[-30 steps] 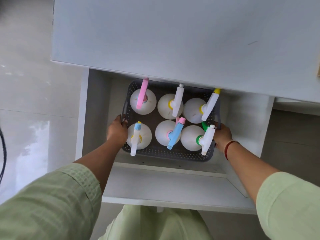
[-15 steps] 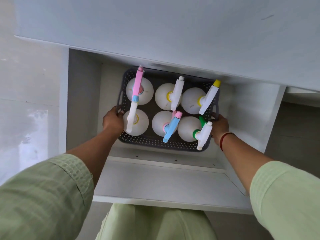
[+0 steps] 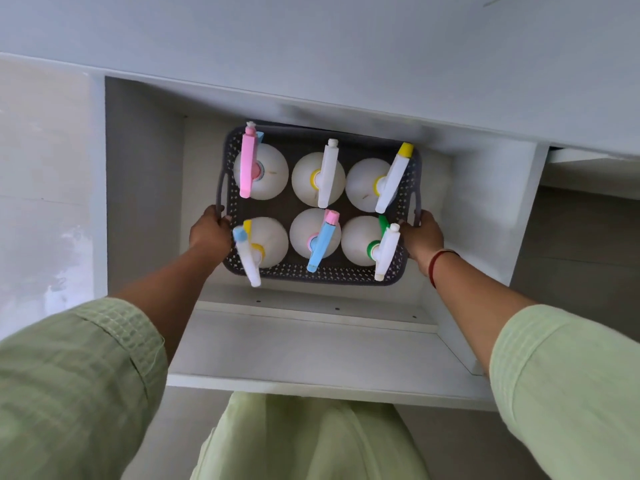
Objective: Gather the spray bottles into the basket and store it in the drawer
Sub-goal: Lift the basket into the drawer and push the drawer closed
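A dark grey perforated basket (image 3: 322, 271) sits low inside the open white drawer (image 3: 311, 358). It holds several white spray bottles (image 3: 318, 178) standing upright in two rows, with pink, white, yellow, blue and green trigger heads. My left hand (image 3: 209, 233) grips the basket's left handle. My right hand (image 3: 422, 237) grips its right handle; a red band circles that wrist. The basket's far edge lies just under the countertop overhang.
The grey countertop (image 3: 346, 46) overhangs the back of the drawer. White drawer walls (image 3: 145, 188) close in on both sides of the basket. Pale floor tiles (image 3: 41, 202) lie to the left. My green sleeves and clothing fill the bottom of the view.
The basket has gone lower into the drawer with both hands still on its handles. The view has tilted, so the countertop fills more of the top.
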A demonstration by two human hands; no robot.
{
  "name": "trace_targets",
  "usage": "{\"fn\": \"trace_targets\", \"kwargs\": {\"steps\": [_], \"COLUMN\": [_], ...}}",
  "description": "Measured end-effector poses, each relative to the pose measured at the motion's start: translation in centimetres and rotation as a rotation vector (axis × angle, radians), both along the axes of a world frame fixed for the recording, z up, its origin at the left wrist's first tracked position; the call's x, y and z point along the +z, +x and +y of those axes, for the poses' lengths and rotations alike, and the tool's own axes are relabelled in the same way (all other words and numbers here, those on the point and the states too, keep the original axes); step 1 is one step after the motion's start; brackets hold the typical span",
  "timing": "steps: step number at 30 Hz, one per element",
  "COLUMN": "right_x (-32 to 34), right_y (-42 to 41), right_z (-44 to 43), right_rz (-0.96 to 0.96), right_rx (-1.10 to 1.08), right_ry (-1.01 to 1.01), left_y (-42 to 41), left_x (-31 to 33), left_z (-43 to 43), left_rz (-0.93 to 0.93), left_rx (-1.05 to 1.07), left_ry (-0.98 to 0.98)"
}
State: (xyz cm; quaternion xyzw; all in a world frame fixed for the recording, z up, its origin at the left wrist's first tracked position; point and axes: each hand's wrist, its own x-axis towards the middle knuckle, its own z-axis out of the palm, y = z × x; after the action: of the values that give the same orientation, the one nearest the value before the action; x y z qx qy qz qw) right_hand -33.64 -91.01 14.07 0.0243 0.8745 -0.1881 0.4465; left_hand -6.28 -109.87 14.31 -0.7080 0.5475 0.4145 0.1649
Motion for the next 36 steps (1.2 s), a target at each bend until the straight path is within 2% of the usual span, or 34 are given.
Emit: {"fn": "trace_targets", "kwargs": {"steps": [8, 14, 19, 26, 33, 36], "right_x": [5.9, 12.1, 16.2, 19.4, 18.8, 18.4], "right_y": [-0.5, -0.8, -0.2, 4.3, 9.3, 10.6], "right_z": [2.1, 3.8, 7.1, 9.2, 8.0, 7.4], "right_rz": [0.079, 0.276, 0.337, 0.167, -0.056, -0.159], "right_rx": [-0.037, -0.015, 0.048, 0.515, 0.809, 0.945], "right_ry": [0.009, -0.091, -0.043, 0.012, 0.0, 0.0], "left_y": [1.4, 2.1, 3.1, 4.6, 7.0, 8.3], "left_x": [5.8, 11.7, 15.0, 16.5, 15.0, 13.9], "left_z": [0.5, 0.4, 2.5, 7.0, 9.6, 10.3], "left_rz": [-0.033, 0.043, 0.06, 0.028, 0.064, 0.076], "left_rx": [-0.064, -0.407, -0.609, -0.728, -1.076, -1.301], "left_ry": [-0.087, -0.292, -0.352, -0.251, -0.167, -0.152]}}
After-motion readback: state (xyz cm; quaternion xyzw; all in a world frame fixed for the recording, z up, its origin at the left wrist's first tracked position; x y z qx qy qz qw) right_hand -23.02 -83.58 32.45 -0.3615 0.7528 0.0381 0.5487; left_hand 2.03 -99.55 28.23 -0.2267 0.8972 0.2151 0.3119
